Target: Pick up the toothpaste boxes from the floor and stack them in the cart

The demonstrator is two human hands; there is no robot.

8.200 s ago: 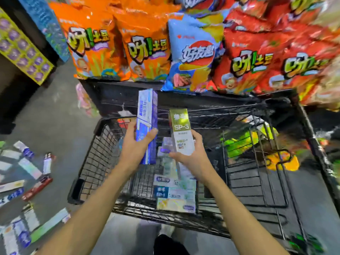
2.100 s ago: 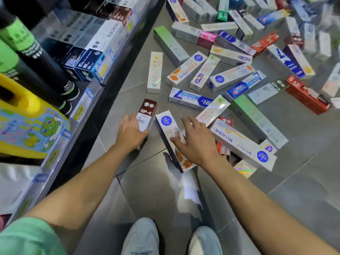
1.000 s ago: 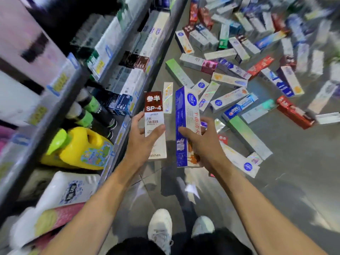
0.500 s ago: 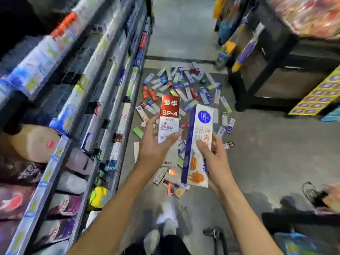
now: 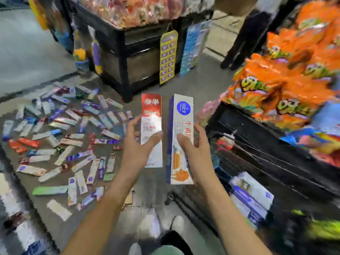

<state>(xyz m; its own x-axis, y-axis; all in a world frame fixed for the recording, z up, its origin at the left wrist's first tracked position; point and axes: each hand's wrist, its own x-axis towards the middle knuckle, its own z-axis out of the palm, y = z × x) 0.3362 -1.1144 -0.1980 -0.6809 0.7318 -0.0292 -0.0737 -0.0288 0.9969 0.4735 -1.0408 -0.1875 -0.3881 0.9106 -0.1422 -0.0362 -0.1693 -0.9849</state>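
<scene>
From the head camera, my left hand (image 5: pixel 137 144) grips a red-and-white toothpaste box (image 5: pixel 151 115) upright, thumb across its front face and fingers wrapped behind its left edge. My right hand (image 5: pixel 196 153) holds a taller white-and-blue toothpaste box (image 5: pixel 181 115) upright as well, thumb pressed on the front near the middle, fingers curled round the right edge. The two boxes stand side by side in the air in front of me, close together with a narrow gap between them, their tops roughly level.

To my right sits the black wire cart (image 5: pixel 257 159), its near rim just beside my right hand. Inside it, low down, I can see a few white-and-blue boxes (image 5: pixel 252 194) lying flat, though that corner is blurred. Above and behind the cart hang orange snack bags (image 5: pixel 287 74).

On the grey floor (image 5: pixel 184 87) to my left, many more toothpaste boxes (image 5: pixel 70 137) lie scattered flat in a loose spread, pointing every way. Beyond them stands a black display stand (image 5: pixel 127 52) with a yellow hanging strip (image 5: pixel 167 57) on its side. At the bottom edge my shoes (image 5: pixel 176 223) show between my forearms. At the top right, someone's dark trouser legs (image 5: pixel 239 41) stand on the floor.
</scene>
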